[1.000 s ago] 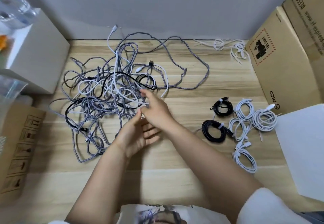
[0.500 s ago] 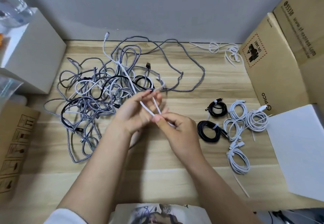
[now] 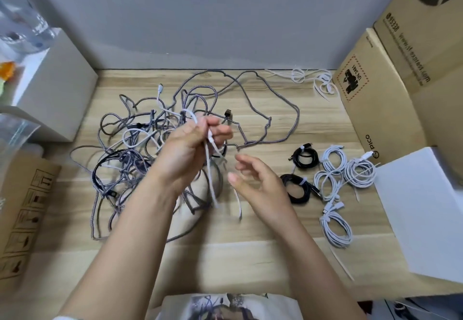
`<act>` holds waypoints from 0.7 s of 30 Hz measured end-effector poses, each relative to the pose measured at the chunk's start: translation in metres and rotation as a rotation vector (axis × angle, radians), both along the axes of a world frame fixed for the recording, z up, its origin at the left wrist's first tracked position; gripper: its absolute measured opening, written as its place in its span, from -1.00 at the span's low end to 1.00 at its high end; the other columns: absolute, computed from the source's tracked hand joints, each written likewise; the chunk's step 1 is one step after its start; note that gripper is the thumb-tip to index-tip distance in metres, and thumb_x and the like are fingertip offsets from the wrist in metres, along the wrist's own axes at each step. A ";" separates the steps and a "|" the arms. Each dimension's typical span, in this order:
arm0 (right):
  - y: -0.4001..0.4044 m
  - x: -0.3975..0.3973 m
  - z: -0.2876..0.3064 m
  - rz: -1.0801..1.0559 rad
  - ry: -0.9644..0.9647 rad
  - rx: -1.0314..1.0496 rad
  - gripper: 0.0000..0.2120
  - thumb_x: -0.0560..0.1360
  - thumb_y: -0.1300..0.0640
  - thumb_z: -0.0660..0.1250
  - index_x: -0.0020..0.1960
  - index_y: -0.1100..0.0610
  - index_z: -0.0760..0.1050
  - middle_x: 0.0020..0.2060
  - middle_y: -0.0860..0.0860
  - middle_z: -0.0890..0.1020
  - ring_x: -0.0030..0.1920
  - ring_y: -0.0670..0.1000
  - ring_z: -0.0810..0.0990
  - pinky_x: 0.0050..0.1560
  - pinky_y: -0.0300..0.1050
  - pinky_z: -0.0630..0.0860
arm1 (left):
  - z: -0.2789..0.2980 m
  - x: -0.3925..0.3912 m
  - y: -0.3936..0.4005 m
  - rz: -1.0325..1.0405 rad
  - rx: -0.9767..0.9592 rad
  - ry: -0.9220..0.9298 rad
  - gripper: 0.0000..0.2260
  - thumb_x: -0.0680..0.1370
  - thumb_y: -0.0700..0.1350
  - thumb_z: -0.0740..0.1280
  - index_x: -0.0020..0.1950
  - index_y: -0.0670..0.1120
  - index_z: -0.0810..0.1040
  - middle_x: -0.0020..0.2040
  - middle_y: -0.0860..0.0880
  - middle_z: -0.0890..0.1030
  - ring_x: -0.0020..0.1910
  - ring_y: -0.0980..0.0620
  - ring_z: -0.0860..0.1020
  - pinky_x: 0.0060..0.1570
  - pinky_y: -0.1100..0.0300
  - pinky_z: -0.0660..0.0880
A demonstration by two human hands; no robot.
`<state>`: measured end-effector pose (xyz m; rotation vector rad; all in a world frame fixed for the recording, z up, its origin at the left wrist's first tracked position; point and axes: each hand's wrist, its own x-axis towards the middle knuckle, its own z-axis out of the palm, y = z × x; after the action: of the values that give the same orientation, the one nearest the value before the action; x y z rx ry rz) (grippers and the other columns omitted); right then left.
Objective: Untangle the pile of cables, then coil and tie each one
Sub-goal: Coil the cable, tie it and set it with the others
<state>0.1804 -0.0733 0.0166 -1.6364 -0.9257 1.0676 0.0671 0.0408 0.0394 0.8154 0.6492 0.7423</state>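
White cable (image 3: 210, 169) hangs from our left hand (image 3: 186, 149), whose fingers are curled around it above the tabletop (image 3: 250, 257). Our right hand (image 3: 258, 182) is beside it, fingers relaxed and apart, holding nothing. Behind our hands the tangled pile (image 3: 140, 149) of grey, white and black cables lies on the wood. Coiled, tied cables (image 3: 330, 177) lie to the right.

A pale wood-grain tabletop (image 3: 288, 257) is backed by a plain grey wall (image 3: 213, 14). Brown cardboard boxes (image 3: 400, 81) are stood at its right edge.
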 end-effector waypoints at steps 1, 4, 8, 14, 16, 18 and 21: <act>0.007 -0.003 0.006 0.029 0.024 0.016 -0.68 0.46 0.17 0.41 0.18 -0.02 0.45 0.00 -0.11 0.57 -0.05 -0.32 0.50 0.06 -0.44 0.39 | -0.003 0.001 -0.006 -0.018 0.021 0.034 -0.79 0.58 -0.19 0.11 -0.09 -0.15 0.52 -0.18 -0.03 0.68 -0.11 0.06 0.63 -0.01 0.21 0.54; 0.028 -0.012 0.013 0.094 0.143 0.058 -0.71 0.50 0.30 0.33 0.18 0.08 0.45 0.04 0.02 0.59 0.03 -0.14 0.55 0.18 -0.25 0.44 | -0.011 0.006 -0.018 -0.039 -0.009 0.076 -0.75 0.46 -0.12 0.21 0.04 -0.20 0.56 0.01 -0.03 0.65 -0.05 0.09 0.60 0.01 0.24 0.53; 0.048 -0.018 0.009 0.039 0.121 0.049 -0.75 0.48 0.38 0.27 -0.11 0.02 0.47 -0.17 0.03 0.62 -0.08 -0.01 0.58 0.09 0.01 0.48 | -0.017 0.008 -0.020 -0.045 -0.026 0.114 -0.73 0.43 -0.10 0.24 0.08 -0.13 0.57 -0.09 -0.04 0.62 -0.10 0.09 0.56 -0.02 0.28 0.45; 0.058 -0.019 0.005 -0.001 0.079 -0.065 -0.80 0.47 0.13 0.25 -0.31 -0.02 0.49 -0.51 -0.14 0.48 -0.45 -0.10 0.42 -0.37 -0.18 0.33 | -0.031 0.006 -0.012 0.002 -0.140 0.157 -0.79 0.50 -0.09 0.21 0.09 -0.02 0.55 -0.06 0.09 0.66 -0.26 0.20 0.58 -0.32 0.34 0.45; 0.058 -0.012 0.014 -0.055 0.099 -0.058 -0.77 0.53 0.12 0.28 -0.30 0.00 0.51 -0.62 -0.18 0.43 -0.55 -0.21 0.37 -0.45 -0.33 0.28 | -0.043 0.000 -0.009 0.012 -0.251 0.211 -0.76 0.54 0.04 0.17 0.10 0.01 0.55 -0.05 0.10 0.65 -0.05 0.14 0.55 -0.14 0.22 0.39; 0.060 -0.005 0.032 -0.086 0.212 -0.031 -0.79 0.57 0.19 0.26 -0.24 0.14 0.50 -0.69 -0.17 0.37 -0.66 -0.22 0.32 -0.55 -0.44 0.20 | -0.057 -0.005 -0.005 0.006 -0.337 0.259 -0.66 0.57 0.14 0.11 0.20 0.03 0.52 0.11 0.07 0.62 0.17 0.09 0.48 0.03 0.10 0.30; 0.061 0.003 0.062 -0.099 0.340 0.068 -0.76 0.56 0.23 0.27 -0.30 0.20 0.44 -0.70 -0.15 0.36 -0.68 -0.21 0.31 -0.58 -0.47 0.19 | -0.067 -0.004 0.008 0.042 -0.405 0.244 -0.57 0.57 0.22 0.05 0.23 -0.02 0.46 0.28 -0.03 0.52 0.29 0.05 0.42 0.05 0.10 0.32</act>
<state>0.1830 -0.0125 0.0783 -1.3754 -0.6431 1.1863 0.0628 0.0487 -0.0271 0.5217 1.0009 0.5260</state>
